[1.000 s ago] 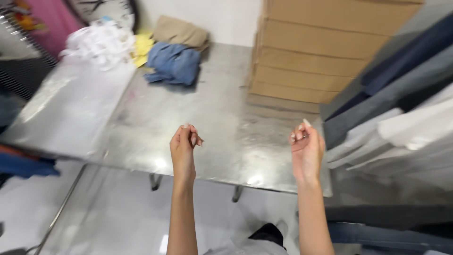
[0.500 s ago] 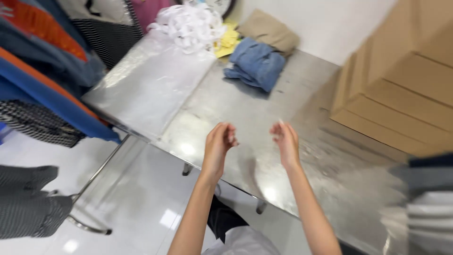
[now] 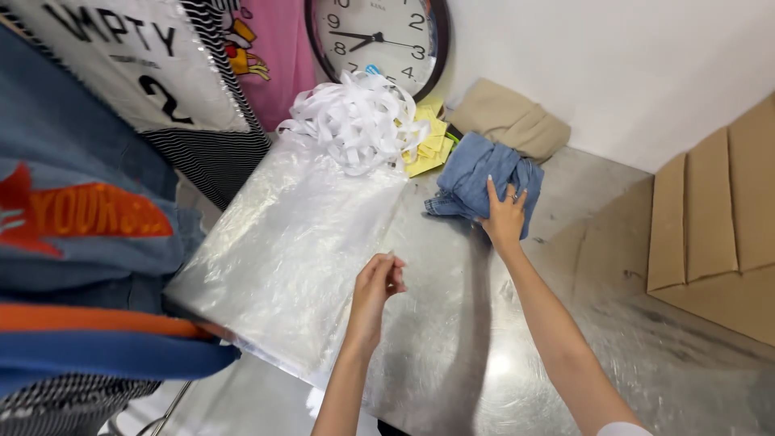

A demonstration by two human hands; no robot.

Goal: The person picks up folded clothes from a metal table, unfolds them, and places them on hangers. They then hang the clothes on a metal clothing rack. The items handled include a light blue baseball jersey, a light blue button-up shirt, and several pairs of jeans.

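Note:
My right hand (image 3: 504, 216) reaches across the shiny metal table (image 3: 452, 339) and rests with its fingers spread on a folded blue denim garment (image 3: 476, 176). My left hand (image 3: 378, 279) hovers over the right edge of a stack of clear plastic bags (image 3: 282, 250), its fingers curled loosely with nothing visible in them. Behind the denim lies a folded tan garment (image 3: 507, 119).
A heap of white ribbon strips (image 3: 355, 117) and yellow cloth (image 3: 429, 144) lie at the back by a round wall clock (image 3: 378, 36). Hanging clothes (image 3: 89, 226) crowd the left. Flat cardboard boxes (image 3: 710, 234) are stacked at the right.
Both hands have moved forward across the table. My right hand has come down on the blue denim garment, and my left hand has gone toward the plastic bags. The view has swung left.

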